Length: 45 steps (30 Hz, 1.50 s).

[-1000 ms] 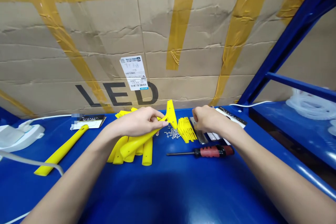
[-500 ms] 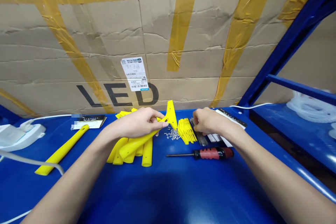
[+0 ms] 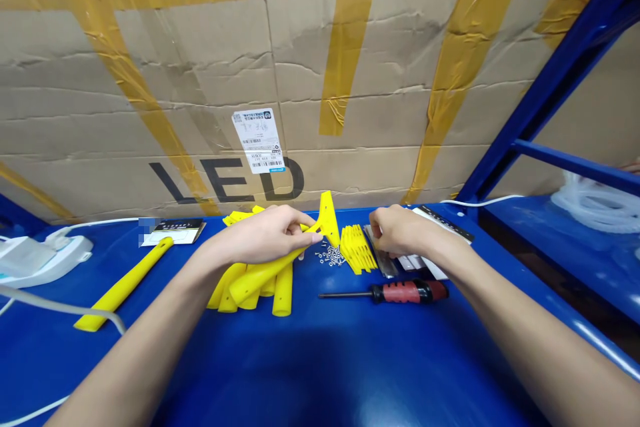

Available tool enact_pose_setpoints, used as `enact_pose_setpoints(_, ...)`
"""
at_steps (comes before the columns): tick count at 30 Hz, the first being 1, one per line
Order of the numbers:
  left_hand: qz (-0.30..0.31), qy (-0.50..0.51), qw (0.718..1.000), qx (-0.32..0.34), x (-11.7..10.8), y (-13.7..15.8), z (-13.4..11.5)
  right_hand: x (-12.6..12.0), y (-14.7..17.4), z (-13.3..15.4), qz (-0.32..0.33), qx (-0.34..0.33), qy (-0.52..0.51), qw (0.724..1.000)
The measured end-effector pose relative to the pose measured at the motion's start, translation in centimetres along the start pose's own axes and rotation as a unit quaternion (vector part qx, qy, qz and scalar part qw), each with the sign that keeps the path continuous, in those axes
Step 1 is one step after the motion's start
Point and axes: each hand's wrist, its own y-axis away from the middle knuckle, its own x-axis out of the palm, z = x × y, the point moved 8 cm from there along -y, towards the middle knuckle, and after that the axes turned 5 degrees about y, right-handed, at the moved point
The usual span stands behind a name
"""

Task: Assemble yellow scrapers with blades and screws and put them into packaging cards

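Observation:
My left hand [image 3: 270,233] is closed around the neck of a yellow scraper handle [image 3: 267,273] with a wide T-shaped head, held above a pile of yellow handles [image 3: 283,290]. Curled fingers of my right hand [image 3: 397,230] reach down to the far end of a stack of dark flat strips [image 3: 384,260]; what sits between the fingertips is hidden. Between the hands lie a row of small yellow plates [image 3: 356,250] and a scatter of small screws and nuts [image 3: 329,255]. A screwdriver [image 3: 405,291] with a red and black grip lies nearer to me.
A taped cardboard box [image 3: 300,67] stands behind the blue table [image 3: 300,373]. At left are a single yellow handle [image 3: 125,283], a printed card [image 3: 175,232] and a white power strip [image 3: 65,257] with cables. A blue metal frame [image 3: 545,80] rises at right.
Both hands keep nearly the same pose. The whole view has shifted slightly, with things appearing a little further right.

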Motion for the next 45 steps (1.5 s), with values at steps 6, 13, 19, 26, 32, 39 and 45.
enact_pose_setpoints(6,0.0,-0.001,1.0,0.003,0.0,0.0,-0.1,-0.1,0.1,0.3,-0.006,0.004,0.008,1.0)
enact_pose_setpoints(13,-0.004,-0.009,1.0,-0.007,-0.1,0.0,0.2,-0.3,0.1,0.2,-0.012,0.01,0.012,1.0)
enact_pose_setpoints(19,-0.009,-0.019,1.0,-0.019,-0.3,0.1,0.5,0.4,-0.3,0.2,-0.001,0.009,0.009,1.0)
enact_pose_setpoints(26,-0.001,-0.012,1.0,-0.01,-0.1,0.1,0.1,0.4,-1.0,-0.8,-0.02,0.022,0.005,1.0)
enact_pose_setpoints(32,-0.005,-0.027,1.0,-0.006,-0.1,0.1,0.1,0.0,-1.0,-1.4,-0.035,0.019,-0.006,0.999)
enact_pose_setpoints(39,0.003,-0.015,1.0,-0.012,0.1,0.4,0.2,-1.4,-0.5,-1.9,-0.066,-0.021,-0.08,0.994)
enact_pose_setpoints(45,0.071,0.034,0.997,0.002,0.5,1.0,0.4,-3.2,1.7,-0.7,-0.033,-0.155,-0.38,0.911)
